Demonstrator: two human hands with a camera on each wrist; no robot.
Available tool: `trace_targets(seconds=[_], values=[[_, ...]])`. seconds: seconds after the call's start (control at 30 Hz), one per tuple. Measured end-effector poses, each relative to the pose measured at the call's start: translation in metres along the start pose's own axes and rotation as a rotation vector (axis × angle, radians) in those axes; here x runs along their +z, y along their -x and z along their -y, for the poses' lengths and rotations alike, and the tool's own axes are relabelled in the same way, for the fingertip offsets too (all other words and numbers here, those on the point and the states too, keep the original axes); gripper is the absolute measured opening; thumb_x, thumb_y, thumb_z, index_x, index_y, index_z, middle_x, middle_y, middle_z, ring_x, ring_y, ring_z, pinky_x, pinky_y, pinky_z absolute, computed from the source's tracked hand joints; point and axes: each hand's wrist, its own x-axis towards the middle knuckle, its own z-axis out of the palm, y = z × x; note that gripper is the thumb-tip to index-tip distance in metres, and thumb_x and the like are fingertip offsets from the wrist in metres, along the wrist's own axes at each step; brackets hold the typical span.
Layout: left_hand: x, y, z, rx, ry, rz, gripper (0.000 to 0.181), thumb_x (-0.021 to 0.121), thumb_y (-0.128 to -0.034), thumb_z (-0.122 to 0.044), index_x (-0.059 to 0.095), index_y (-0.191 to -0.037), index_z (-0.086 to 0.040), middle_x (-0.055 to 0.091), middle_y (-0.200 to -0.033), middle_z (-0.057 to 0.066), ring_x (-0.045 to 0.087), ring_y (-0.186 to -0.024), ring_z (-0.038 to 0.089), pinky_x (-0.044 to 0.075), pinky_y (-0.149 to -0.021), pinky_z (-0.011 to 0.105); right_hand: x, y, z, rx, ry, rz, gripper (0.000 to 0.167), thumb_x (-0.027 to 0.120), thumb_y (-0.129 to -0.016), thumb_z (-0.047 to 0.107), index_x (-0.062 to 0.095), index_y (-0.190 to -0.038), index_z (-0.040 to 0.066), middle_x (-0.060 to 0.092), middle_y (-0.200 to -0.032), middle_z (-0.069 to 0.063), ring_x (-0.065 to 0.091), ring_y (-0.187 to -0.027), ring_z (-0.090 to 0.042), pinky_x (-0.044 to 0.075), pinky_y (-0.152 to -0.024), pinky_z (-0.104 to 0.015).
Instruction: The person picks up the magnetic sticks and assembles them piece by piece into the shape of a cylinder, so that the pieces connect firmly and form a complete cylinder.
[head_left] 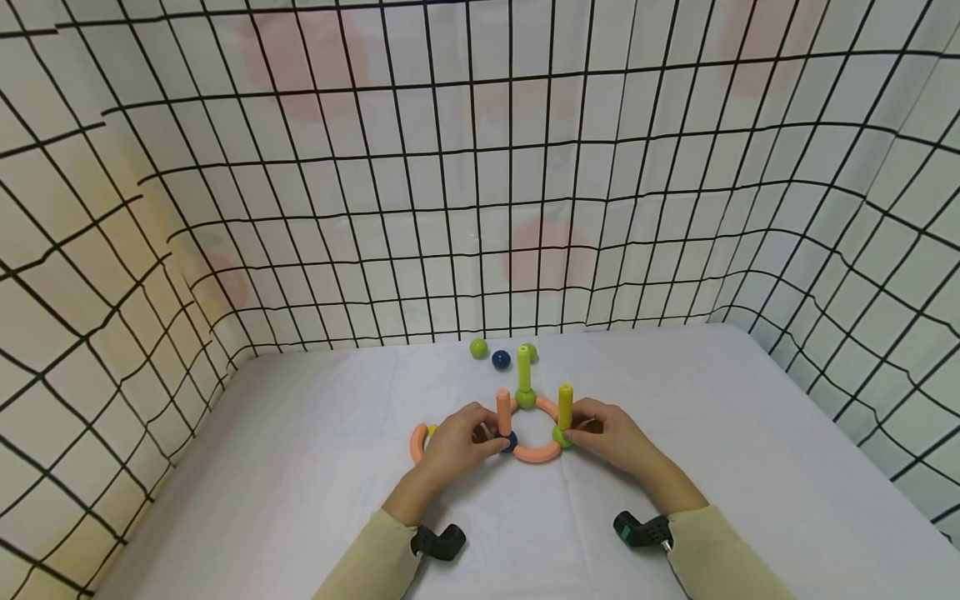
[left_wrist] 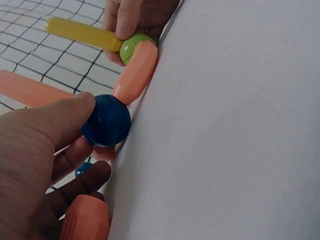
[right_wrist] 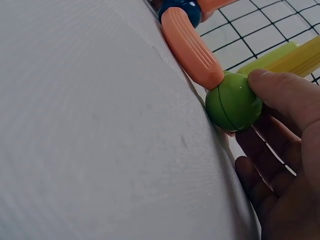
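Note:
A ring of curved orange sticks (head_left: 537, 454) joined by balls lies on the table. My left hand (head_left: 456, 442) grips the dark blue ball (left_wrist: 106, 121) at the ring's left, thumb on its top side. From that ball rises an orange rod (head_left: 504, 412). At the right of the ring, my right hand (head_left: 615, 435) pinches a green ball (right_wrist: 233, 102) between thumb and fingers. A yellow rod (head_left: 566, 407) stands upright on it. The far green ball (head_left: 526, 398) carries a light green rod (head_left: 523, 368), and neither hand touches it.
Behind the ring lie a loose green ball (head_left: 478, 348), a dark blue ball (head_left: 501, 360) and another green ball (head_left: 532, 352), partly hidden. A loose curved orange piece (head_left: 417, 443) lies left of my left hand, near something yellow. Black netting (head_left: 510, 200) encloses the white table (head_left: 300, 500).

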Motion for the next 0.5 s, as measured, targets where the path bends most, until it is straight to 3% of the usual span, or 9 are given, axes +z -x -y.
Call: trace_targets(seconds=[0.27, 0.5], values=[[-0.0006, -0.0003, 0.0016, 0.004, 0.002, 0.015, 0.021, 0.076, -0.0889, -0.033, 0.072, -0.105, -0.02, 0.063, -0.093, -0.005, 0.055, -0.077, 0.004, 0.046, -0.066, 0.019, -0.0018, 0.0004, -0.0004, -0.005, 0.007, 0.005, 0.02, 0.076, -0.089, 0.022, 0.071, -0.107, 0.017, 0.07, -0.104, 0.0, 0.063, -0.09, -0.011, 0.053, -0.079, -0.023], [-0.0046, -0.0018, 0.0024, -0.009, 0.02, 0.077, 0.024, 0.075, -0.0901, -0.025, 0.069, -0.113, -0.02, 0.064, -0.101, -0.007, 0.057, -0.085, 0.006, 0.048, -0.073, 0.021, -0.0061, 0.0026, -0.0044, -0.001, 0.013, 0.017, 0.018, 0.076, -0.088, 0.024, 0.07, -0.105, 0.019, 0.069, -0.101, 0.002, 0.064, -0.091, -0.01, 0.054, -0.082, -0.024]])
